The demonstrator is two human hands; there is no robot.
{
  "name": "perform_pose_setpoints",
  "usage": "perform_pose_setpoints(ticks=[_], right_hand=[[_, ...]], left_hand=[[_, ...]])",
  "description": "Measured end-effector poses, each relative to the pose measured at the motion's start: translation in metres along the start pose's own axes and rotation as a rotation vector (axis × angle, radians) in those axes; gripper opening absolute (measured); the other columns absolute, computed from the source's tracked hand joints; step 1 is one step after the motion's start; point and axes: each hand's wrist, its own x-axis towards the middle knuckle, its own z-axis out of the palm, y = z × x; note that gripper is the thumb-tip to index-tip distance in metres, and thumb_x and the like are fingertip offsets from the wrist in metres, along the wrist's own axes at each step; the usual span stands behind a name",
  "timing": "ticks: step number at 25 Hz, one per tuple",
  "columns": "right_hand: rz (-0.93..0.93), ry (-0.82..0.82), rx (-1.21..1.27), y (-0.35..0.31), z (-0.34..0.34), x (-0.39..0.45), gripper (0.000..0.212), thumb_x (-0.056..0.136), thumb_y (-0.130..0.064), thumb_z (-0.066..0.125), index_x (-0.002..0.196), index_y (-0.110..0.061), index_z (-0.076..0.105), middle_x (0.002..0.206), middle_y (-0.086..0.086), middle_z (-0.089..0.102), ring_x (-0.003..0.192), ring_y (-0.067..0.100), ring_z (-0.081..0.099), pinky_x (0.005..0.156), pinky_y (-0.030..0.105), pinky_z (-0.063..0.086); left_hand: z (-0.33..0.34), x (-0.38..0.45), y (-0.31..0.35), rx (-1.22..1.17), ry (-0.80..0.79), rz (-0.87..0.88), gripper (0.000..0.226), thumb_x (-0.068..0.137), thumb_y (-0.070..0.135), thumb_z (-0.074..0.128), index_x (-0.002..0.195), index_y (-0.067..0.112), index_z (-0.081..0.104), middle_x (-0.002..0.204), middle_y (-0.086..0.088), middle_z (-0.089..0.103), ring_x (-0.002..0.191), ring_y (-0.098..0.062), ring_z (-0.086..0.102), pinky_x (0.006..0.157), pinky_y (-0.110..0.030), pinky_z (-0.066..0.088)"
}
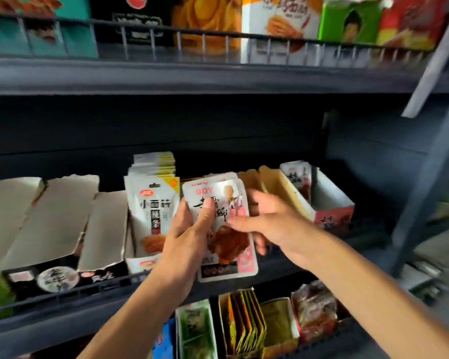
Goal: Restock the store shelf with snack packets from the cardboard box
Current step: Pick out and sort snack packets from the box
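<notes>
1. Looks like the placing step is in hand: a small stack of snack packets [222, 224] is held up in front of the middle shelf [322, 257], near its front rail, between the full row on the left and the open carton on the right.
2. The left hand [187, 234] is clamped on the stack, thumb pressed flat on the front face. The right hand [267, 221] is closed on the stack's right edge, fingers tucked behind, so both hands are together on the same bundle.
3. The packets are flat, glossy white pouches with rounded corners, red lettering and a brown meat picture, slightly fanned.
4. Just to the left, a neat upright row of white pouches [152, 211] can be seen standing in its tray.
5. To the right, a torn display carton [319, 200] with raw cardboard flaps is nearly empty, one matching pouch left at the far end.
6. Next, the stack probably needs squaring up and sliding upright into a slot. The cardboard box itself isn't in view.
</notes>
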Motion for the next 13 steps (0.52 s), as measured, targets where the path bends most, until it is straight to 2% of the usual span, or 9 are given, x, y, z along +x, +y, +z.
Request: perform_pose_setpoints(ticks=[2, 4, 6, 7, 9, 11, 13], right_hand=[[0.049, 0.069, 0.005, 0.009, -0.057, 0.011, 0.028, 0.088, -0.007, 0.07, 0.115, -0.014, 0.066, 0.096, 0.004, 0.072, 0.067, 0.014, 0.059, 0.047, 0.024, 0.043], [0.065, 0.175, 0.078, 0.021, -0.114, 0.023, 0.024, 0.087, -0.004, 0.069, 0.111, -0.011, 0.067, 0.1, 0.008, 0.072, 0.079, 0.021, 0.063, 0.052, 0.028, 0.053], [0.042, 0.332, 0.18, 0.032, -0.164, 0.04, 0.02, 0.088, -0.003, 0.068, 0.106, -0.011, 0.067, 0.097, 0.01, 0.069, 0.079, 0.021, 0.063, 0.06, 0.034, 0.061], [0.029, 0.429, 0.221, 0.038, -0.186, 0.052, 0.017, 0.089, -0.003, 0.067, 0.104, -0.011, 0.065, 0.092, 0.009, 0.067, 0.075, 0.019, 0.062, 0.061, 0.035, 0.062], [0.035, 0.586, 0.228, 0.05, -0.218, 0.076, 0.015, 0.09, -0.004, 0.066, 0.101, -0.013, 0.06, 0.086, 0.006, 0.064, 0.067, 0.016, 0.06, 0.058, 0.032, 0.062], [0.113, 0.631, 0.131, 0.069, -0.23, 0.101, 0.016, 0.09, -0.003, 0.067, 0.1, -0.013, 0.058, 0.09, 0.009, 0.067, 0.066, 0.018, 0.063, 0.058, 0.032, 0.062], [0.212, 0.619, -0.016, 0.091, -0.224, 0.119, 0.017, 0.089, -0.002, 0.068, 0.1, -0.012, 0.059, 0.089, 0.01, 0.068, 0.065, 0.017, 0.064, 0.057, 0.029, 0.059]], left_hand=[[0.039, 0.029, -0.013, 0.075, -0.106, 0.003, 0.023, 0.101, 0.03, 0.049, 0.122, 0.025, 0.058, 0.111, -0.002, 0.074, 0.099, -0.015, 0.072, 0.077, -0.029, 0.061], [0.07, 0.059, -0.026, 0.193, -0.199, 0.05, 0.024, 0.101, 0.03, 0.049, 0.122, 0.024, 0.057, 0.107, 0.003, 0.073, 0.092, -0.001, 0.07, 0.071, -0.014, 0.054], [0.09, 0.088, -0.039, 0.359, -0.231, 0.105, 0.022, 0.099, 0.034, 0.052, 0.119, 0.026, 0.057, 0.103, 0.012, 0.067, 0.087, 0.011, 0.063, 0.072, -0.006, 0.048], [0.095, 0.104, -0.047, 0.473, -0.235, 0.118, 0.023, 0.098, 0.036, 0.056, 0.119, 0.028, 0.056, 0.106, 0.012, 0.063, 0.09, 0.009, 0.06, 0.074, -0.007, 0.045], [0.095, 0.131, -0.063, 0.758, -0.233, 0.144, 0.027, 0.095, 0.036, 0.061, 0.121, 0.032, 0.054, 0.117, 0.013, 0.056, 0.102, -0.003, 0.056, 0.084, -0.017, 0.044], [0.087, 0.143, -0.076, 0.933, -0.254, 0.186, 0.026, 0.095, 0.033, 0.063, 0.118, 0.036, 0.053, 0.118, 0.015, 0.051, 0.107, -0.008, 0.053, 0.089, -0.025, 0.045], [0.08, 0.142, -0.085, 0.948, -0.274, 0.223, 0.025, 0.095, 0.03, 0.063, 0.118, 0.034, 0.055, 0.117, 0.014, 0.053, 0.108, -0.009, 0.054, 0.092, -0.025, 0.048]])
